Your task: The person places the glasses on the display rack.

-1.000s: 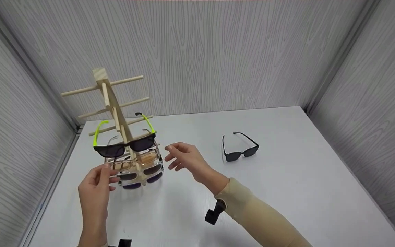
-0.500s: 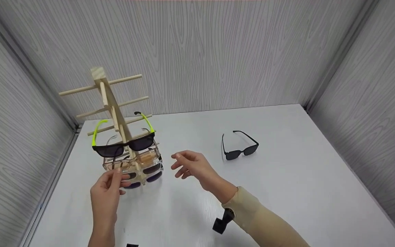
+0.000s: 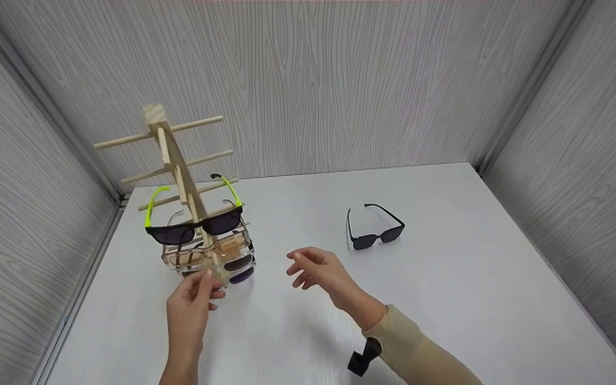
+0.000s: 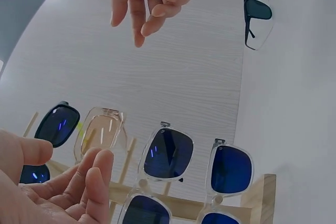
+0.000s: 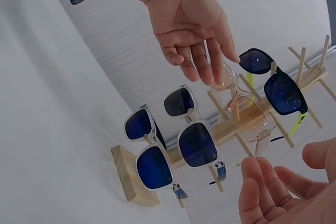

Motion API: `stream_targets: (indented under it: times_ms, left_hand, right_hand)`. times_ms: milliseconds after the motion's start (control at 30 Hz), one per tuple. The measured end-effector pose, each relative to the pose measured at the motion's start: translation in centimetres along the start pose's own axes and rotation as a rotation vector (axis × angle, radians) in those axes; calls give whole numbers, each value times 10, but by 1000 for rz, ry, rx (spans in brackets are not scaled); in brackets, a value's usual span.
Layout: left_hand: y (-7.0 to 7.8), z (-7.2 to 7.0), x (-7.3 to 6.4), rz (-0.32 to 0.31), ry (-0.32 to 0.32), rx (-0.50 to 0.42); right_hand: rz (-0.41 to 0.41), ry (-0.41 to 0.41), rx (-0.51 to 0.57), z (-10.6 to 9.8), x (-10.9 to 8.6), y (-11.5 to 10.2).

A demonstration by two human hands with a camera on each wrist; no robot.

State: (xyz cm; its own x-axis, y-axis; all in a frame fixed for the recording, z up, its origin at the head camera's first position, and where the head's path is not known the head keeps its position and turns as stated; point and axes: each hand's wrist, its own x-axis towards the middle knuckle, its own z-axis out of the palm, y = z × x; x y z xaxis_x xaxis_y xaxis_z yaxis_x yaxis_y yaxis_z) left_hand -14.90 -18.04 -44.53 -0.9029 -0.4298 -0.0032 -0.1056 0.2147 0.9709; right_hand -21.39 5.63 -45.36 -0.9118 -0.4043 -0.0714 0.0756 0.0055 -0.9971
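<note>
A wooden eyewear rack (image 3: 177, 156) bears several pairs of glasses on its lower pegs. Black sunglasses with lime-green temples (image 3: 222, 222) hang above clear-framed glasses with peach lenses (image 3: 231, 246). Lower down are two clear-framed pairs; the right wrist view shows dark blue lenses in the upper sunglasses (image 5: 197, 144) and lower sunglasses (image 5: 154, 167). My left hand (image 3: 193, 299) hovers in front of these low pairs, fingers loosely bent, nothing between thumb and fingers; it hides part of them. To the rack's right, my right hand (image 3: 326, 275) hangs in the air, relaxed and holding nothing.
Black sunglasses (image 3: 377, 239) lie with temples unfolded on the white table (image 3: 447, 278), right of the rack. The upper pegs (image 3: 198, 123) stick out bare on both sides. Grey wood-grain panels (image 3: 340, 80) enclose the back and sides.
My left hand has moved right across the front of the lower glasses. My right hand has drawn away from the rack, rightward and toward me. The glasses have stayed in place.
</note>
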Motion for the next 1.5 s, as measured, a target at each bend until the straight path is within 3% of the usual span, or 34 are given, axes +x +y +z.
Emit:
stream_targets:
  times_ms: [400,767,1500]
  left_hand:
    - [-8,19,-2,-111,-101,-50]
    - [-18,37,-6,-122,-171,-51]
    - [-29,67,-13,-68,-312,-88]
  right_hand:
    - [22,44,21,-20,-11,14]
    - [56,121,50,-40,-20,29]
    - [129,317,91,-83,-41,56]
